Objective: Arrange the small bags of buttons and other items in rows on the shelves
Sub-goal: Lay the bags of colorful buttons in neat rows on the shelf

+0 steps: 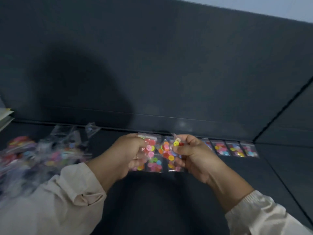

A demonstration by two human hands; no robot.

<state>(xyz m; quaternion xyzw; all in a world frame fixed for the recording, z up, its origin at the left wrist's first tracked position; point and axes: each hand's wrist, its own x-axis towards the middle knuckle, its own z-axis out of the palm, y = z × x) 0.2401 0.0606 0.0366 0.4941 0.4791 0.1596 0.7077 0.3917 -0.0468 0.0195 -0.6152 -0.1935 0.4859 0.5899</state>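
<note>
- Dark shelf [152, 200] is stretching out under both hands, its back wall rising at the far side
- Work is looking partly done: a row of button bags [235, 148] is lying along the far edge at right, while a loose pile [33, 153] is waiting at left
- Left hand [125, 155] is pinching a pink-button bag [149, 146] with curled fingers
- Right hand [194, 153] is pinching a yellow-button bag [177, 143] by its top, just left of the row

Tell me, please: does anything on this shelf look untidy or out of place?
Yes. The heap of bags at the left lies jumbled and overlapping, though blurred, while the row of bags at the right lies side by side.
</note>
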